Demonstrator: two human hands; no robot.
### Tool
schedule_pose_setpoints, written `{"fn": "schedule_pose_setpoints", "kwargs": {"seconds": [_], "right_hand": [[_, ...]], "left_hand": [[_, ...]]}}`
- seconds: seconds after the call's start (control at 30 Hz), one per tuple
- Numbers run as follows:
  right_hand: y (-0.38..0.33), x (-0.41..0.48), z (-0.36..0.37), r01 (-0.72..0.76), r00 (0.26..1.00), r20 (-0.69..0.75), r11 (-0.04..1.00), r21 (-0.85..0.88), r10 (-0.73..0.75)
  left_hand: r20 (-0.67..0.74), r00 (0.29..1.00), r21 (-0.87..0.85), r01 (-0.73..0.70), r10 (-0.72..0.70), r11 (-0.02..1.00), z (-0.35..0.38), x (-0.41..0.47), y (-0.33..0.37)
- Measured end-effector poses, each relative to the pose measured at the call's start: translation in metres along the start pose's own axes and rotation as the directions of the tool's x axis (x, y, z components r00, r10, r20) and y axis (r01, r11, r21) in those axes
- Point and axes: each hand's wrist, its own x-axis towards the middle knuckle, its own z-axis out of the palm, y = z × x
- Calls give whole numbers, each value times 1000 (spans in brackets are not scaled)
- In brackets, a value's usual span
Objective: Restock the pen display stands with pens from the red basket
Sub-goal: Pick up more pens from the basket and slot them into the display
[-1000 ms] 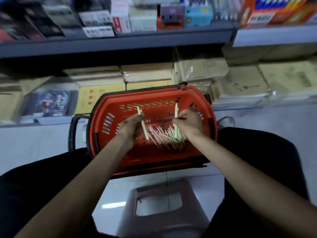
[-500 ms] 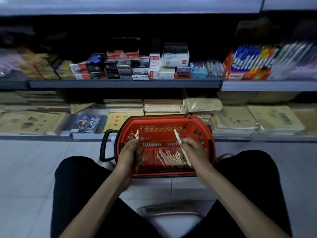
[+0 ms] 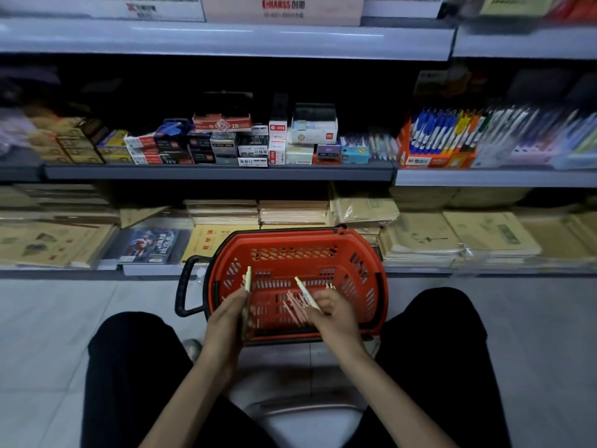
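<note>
Logged a heap of loose pale pens (image 3: pixel 298 307) on the bottom of the red basket (image 3: pixel 374 253), set on the floor (image 3: pixel 64 318) just in front of the lowest shelf (image 3: pixel 420 271). Noted one pen (image 3: pixel 248 279) upright in the left hand (image 3: pixel 226 321), pinched between thumb and curled fingers, and a second pen (image 3: pixel 305 291) slanted in the right hand (image 3: pixel 336 315), likewise pinched, other fingers (image 3: pixel 319 300) bent over the heap. Judged as the gathering step. Advise bunching several with tips one way and gripping mid-barrel before lifting to the pen display stands (image 3: pixel 436 137) on the middle shelf (image 3: pixel 226 172), up and right, well apart from the basket. Read what looks like "M&G" on the orange front of the nearest stand, "2B" on a red box (image 3: pixel 223 122), "HARSS" on a carton (image 3: pixel 281 4) above. Could not read the smaller labels: blurred.
</note>
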Motion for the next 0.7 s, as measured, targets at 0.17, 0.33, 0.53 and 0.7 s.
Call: {"fn": "schedule_pose_setpoints", "kwargs": {"seconds": [0.17, 0.33, 0.53, 0.7], "right_hand": [[-1, 1, -1, -25, 1000, -13, 997, 70, 26], [-13, -1, 0, -57, 998, -8, 958, 279, 62], [-29, -5, 3, -113, 993, 30, 907, 406, 111], [-32, -8, 10, -150, 988, 88, 897, 416, 124]], "left_hand": [[-28, 999, -69, 36, -38, 997, 13, 1, -2], [5, 1000, -87, 30, -30, 996, 20, -1, -6], [19, 995, -114, 96, -94, 989, 18, -2, -3], [15, 995, -132, 95, -94, 987, 21, -6, 1]]}}
